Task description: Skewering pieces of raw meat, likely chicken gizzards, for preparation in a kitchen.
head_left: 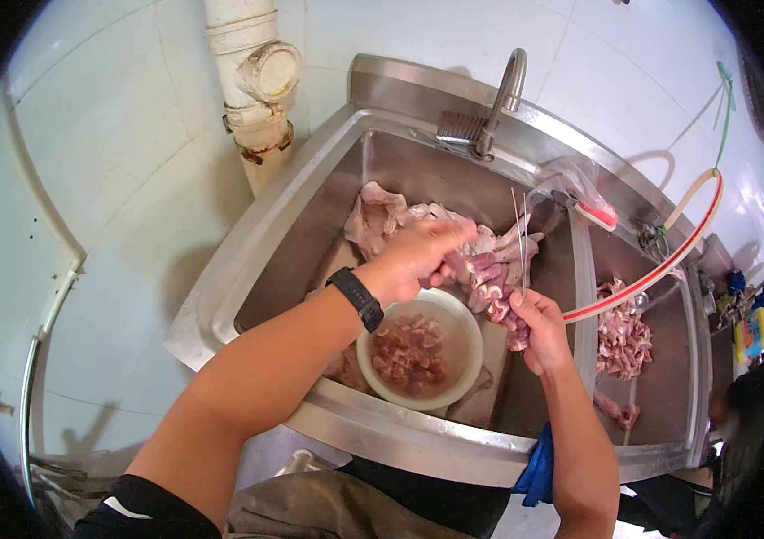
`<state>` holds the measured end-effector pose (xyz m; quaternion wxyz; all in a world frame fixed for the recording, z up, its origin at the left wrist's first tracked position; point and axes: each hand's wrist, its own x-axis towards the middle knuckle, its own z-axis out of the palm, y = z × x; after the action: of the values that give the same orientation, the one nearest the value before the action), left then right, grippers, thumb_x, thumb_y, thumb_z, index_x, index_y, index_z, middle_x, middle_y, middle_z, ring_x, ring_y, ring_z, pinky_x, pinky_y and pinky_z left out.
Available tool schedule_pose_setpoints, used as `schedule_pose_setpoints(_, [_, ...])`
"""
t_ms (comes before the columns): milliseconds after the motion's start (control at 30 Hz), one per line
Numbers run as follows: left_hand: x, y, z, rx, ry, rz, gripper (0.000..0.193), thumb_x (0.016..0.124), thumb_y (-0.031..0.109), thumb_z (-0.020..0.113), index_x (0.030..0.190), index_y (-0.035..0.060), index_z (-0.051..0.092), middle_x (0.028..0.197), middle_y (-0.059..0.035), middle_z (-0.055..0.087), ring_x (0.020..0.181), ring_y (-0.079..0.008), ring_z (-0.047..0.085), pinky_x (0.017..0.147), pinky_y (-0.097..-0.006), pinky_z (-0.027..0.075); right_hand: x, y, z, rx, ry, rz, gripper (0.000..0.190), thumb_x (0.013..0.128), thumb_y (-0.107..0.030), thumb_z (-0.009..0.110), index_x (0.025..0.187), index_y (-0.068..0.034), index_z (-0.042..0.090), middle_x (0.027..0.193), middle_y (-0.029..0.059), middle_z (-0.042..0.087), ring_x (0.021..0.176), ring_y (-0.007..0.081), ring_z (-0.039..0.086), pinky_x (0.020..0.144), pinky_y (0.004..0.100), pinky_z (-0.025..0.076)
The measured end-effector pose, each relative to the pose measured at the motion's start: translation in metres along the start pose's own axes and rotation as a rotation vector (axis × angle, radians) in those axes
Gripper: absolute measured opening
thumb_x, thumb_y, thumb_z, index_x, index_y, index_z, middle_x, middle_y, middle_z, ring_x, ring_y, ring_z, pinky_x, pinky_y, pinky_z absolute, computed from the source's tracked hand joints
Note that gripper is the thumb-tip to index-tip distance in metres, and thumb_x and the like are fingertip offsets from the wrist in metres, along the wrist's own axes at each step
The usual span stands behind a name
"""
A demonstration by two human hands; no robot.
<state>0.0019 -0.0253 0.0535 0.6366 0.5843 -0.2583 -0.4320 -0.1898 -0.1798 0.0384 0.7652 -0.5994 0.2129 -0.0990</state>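
Observation:
A row of dark red meat pieces (pixel 490 279), perhaps poultry gizzards, stretches between my two hands above the sink. My left hand (pixel 422 259), with a black watch on its wrist, curls around the upper left end of the row. At the lower right end, my right hand (pixel 545 327) grips thin metal skewers (pixel 521 236) that point upward, with meat against its fingers. Whether a skewer runs through the row is hidden. Below stands a white bowl (pixel 468 367) of cloudy water with many cut meat pieces (pixel 409 354) in it.
Pale raw poultry pieces (pixel 378 212) lie in the steel sink basin (pixel 288 283) behind the bowl. More meat (pixel 624 337) is in the right basin. A faucet (pixel 513 74), brush (pixel 459 127), red-striped hose (pixel 665 269) and plastic bag (pixel 567 178) surround them. A blue cloth (pixel 537 468) hangs in front.

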Motion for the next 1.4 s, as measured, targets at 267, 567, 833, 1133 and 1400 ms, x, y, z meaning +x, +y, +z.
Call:
schedule_pose_setpoints(267, [0.023,-0.008,-0.053,-0.753,0.147,0.011,0.018,0.097,0.017,0.054,0.104,0.0015,0.060,0.087,-0.0057,0.060,0.066,-0.0107,0.055,0.048,-0.0200,0.040,-0.003,0.003,-0.005,-0.125,0.016,-0.055,0.016,0.091,-0.020,0.065,0.096,-0.006,0.068,0.067,-0.0047,0.056,0.052,0.0027,0.042,0.041,0.0195,0.030])
schedule_pose_setpoints(567, [0.020,-0.005,-0.047,-0.725,0.136,0.106,0.022,0.097,0.026,0.061,0.102,0.0050,0.059,0.095,-0.0046,0.063,0.065,-0.0062,0.050,0.046,-0.0189,0.037,-0.005,0.002,-0.001,-0.147,0.015,-0.066,0.019,0.091,-0.019,0.066,0.101,-0.003,0.068,0.070,-0.0029,0.059,0.053,0.0031,0.044,0.042,0.0203,0.033])
schedule_pose_setpoints(833, [0.015,-0.009,-0.029,-0.634,0.019,0.137,0.025,0.098,0.032,0.058,0.105,0.0080,0.059,0.093,-0.0028,0.062,0.064,-0.0054,0.049,0.045,-0.0178,0.035,-0.004,0.002,0.003,-0.150,0.061,-0.070,0.023,0.091,-0.021,0.067,0.104,-0.003,0.068,0.069,-0.0029,0.058,0.051,0.0033,0.045,0.042,0.0206,0.035])
schedule_pose_setpoints(1133, [0.004,-0.008,-0.002,-0.161,-0.057,0.030,0.030,0.098,0.039,0.057,0.101,0.0092,0.062,0.085,-0.0015,0.062,0.059,-0.0052,0.048,0.043,-0.0200,0.034,-0.002,0.001,0.010,-0.132,0.086,-0.112,0.022,0.092,-0.021,0.066,0.104,-0.003,0.068,0.072,-0.0034,0.060,0.056,0.0024,0.047,0.043,0.0195,0.036])
schedule_pose_setpoints(1400, [0.014,-0.020,-0.004,-0.373,0.230,-0.233,0.026,0.099,0.031,0.055,0.102,0.0056,0.057,0.085,-0.0069,0.061,0.061,-0.0099,0.051,0.045,-0.0213,0.034,0.001,0.003,0.003,-0.108,0.131,-0.142,0.021,0.092,-0.022,0.066,0.103,-0.004,0.068,0.072,-0.0033,0.060,0.057,0.0032,0.047,0.043,0.0195,0.035])
